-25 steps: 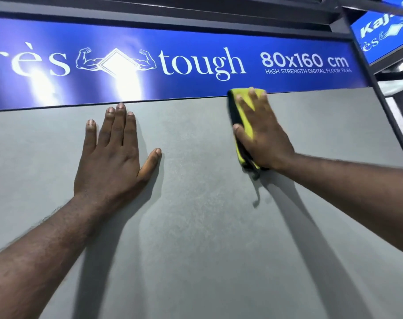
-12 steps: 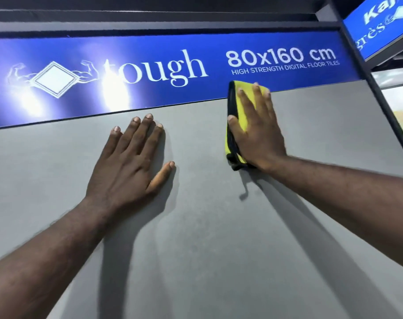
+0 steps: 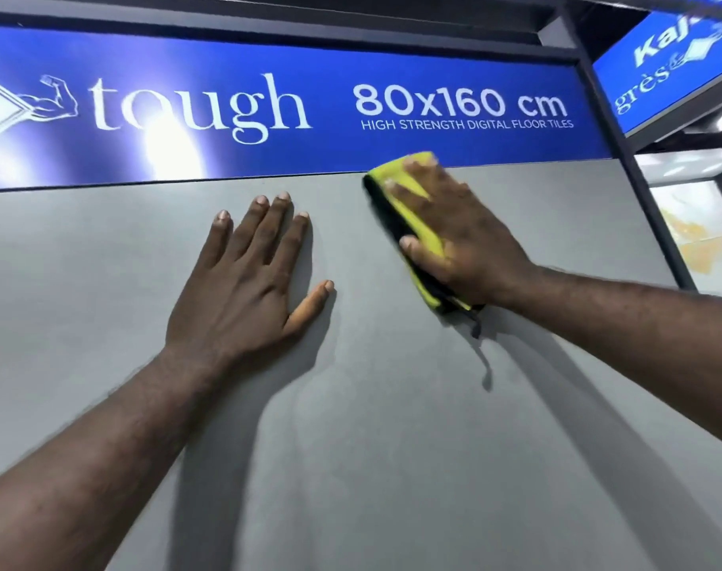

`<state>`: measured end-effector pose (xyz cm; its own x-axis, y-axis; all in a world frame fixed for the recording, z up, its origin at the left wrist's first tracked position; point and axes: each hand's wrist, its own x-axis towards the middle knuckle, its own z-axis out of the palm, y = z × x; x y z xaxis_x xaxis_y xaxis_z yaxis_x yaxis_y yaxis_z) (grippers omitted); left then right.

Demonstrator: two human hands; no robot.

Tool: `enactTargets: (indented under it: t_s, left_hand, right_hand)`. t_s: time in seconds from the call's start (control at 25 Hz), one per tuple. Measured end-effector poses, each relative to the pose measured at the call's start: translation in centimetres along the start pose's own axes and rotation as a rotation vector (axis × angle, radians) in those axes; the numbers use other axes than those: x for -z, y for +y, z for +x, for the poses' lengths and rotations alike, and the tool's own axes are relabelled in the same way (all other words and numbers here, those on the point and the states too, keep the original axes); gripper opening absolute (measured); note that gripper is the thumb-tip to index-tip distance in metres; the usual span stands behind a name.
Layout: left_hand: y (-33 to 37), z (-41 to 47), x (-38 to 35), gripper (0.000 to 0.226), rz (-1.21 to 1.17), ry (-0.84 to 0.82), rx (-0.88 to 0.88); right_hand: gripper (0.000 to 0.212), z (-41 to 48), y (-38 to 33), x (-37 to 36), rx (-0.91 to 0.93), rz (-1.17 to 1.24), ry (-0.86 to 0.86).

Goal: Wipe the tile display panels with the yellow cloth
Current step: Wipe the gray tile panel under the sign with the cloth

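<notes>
Two hands: both lie against one upright grey tile panel, seen from the person's own viewpoint.
Left hand: palm flat on the panel, fingers straight and slightly spread, thumb out to the side, holding nothing. It looks like a brace.
Right hand: fingers stretched out flat over the cloth, thumb laid across its lower part. It presses rather than grips, and the fingertips are blurred.
Yellow cloth: folded, with a dark edge, pinned between the right palm and the panel near the top. Its upper corner just overlaps the blue sign, and a small dark loop hangs from its lower end.
Step in hand: probably wiping the panel's top strip, just under the sign.
Doing it well: keep the palm flat so the whole fold touches the tile, use even pressure, and overlap each pass so no band is missed. The loose loop should stay tucked in and not drag.
Edges: the seam where panel meets sign sits right at the fingertips. A dark frame post closes the panel's right side, near the cloth.
Open room: wide bare grey surface lies below both hands — plenty of space for downward strokes. Sideways travel to the left is blocked by the left hand until it lifts.
</notes>
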<state>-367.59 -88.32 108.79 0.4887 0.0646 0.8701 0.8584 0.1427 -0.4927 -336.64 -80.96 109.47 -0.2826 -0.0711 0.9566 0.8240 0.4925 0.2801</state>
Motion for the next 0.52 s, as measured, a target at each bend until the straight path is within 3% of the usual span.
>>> enactTargets:
  t_s: [0.08,0.12,0.24,0.28,0.32,0.4,0.44,0.52]
  left_hand:
    - [0.3,-0.2,0.0,0.087,0.023,-0.015,0.006]
    - [0.3,-0.2,0.1,0.088,0.025,-0.016,0.004]
    - [0.2,-0.2,-0.1,0.088,0.030,-0.014,-0.011]
    - [0.2,-0.2,-0.2,0.088,0.034,-0.014,-0.019]
    - [0.2,-0.2,-0.3,0.088,0.037,-0.012,-0.021]
    - [0.3,-0.3,-0.3,0.089,0.037,0.007,-0.005]
    - [0.3,-0.3,-0.3,0.089,0.036,0.011,-0.004]
    - [0.4,-0.6,-0.2,0.090,0.021,-0.002,-0.020]
  right_hand:
    - [0.068,0.5,0.4,0.0,-0.378,0.141,0.086]
    - [0.068,0.4,0.0,-0.2,-0.429,0.152,0.081]
    - [0.067,-1.5,0.7,-0.3,-0.047,0.073,0.002]
    - [0.067,-1.5,1.3,-0.1,-0.043,0.054,0.004]
    - [0.068,-1.2,1.8,-0.1,-0.161,0.049,0.038]
    - [0.071,-0.1,0.7,-0.2,-0.591,0.180,0.128]
    - [0.072,-0.1,-0.1,-0.3,-0.620,0.169,0.127]
    - [0.072,-2.2,-1.2,-0.1,-0.230,0.049,0.008]
